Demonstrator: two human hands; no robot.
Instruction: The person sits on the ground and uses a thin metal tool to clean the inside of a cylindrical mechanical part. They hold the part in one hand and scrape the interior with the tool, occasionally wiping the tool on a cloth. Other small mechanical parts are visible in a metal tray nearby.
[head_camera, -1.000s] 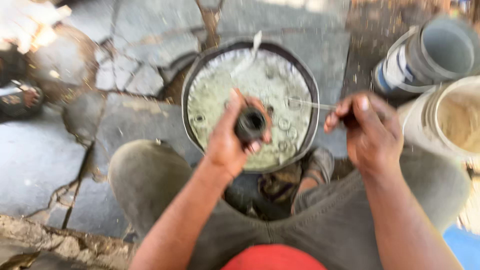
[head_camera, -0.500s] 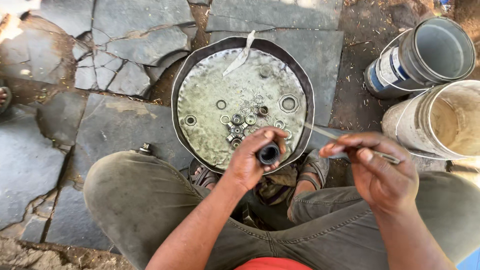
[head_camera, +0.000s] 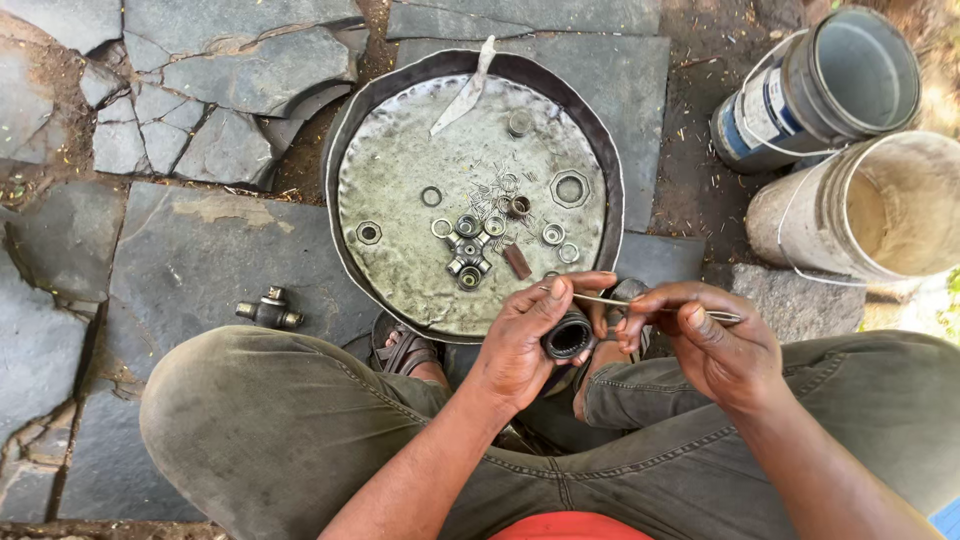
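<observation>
Bearing cup (head_camera: 568, 336), a dark cylindrical part with its open mouth up, now gripped in left hand (head_camera: 530, 335) just below the near rim of round metal pan (head_camera: 345, 190), drawn nearer the lap than a second ago and tipped to show the ribbed inside. Thin metal pick (head_camera: 640, 302) pinched between thumb and fingertips of right hand (head_camera: 715, 345), lying across the cup's top, closer to the opening than before; judged as probing or seating needle rollers inside. Cross-shaped joint (head_camera: 468, 252), rings and nuts lying loose in pan; second cross piece (head_camera: 268, 311) on stone floor (head_camera: 200, 250).
</observation>
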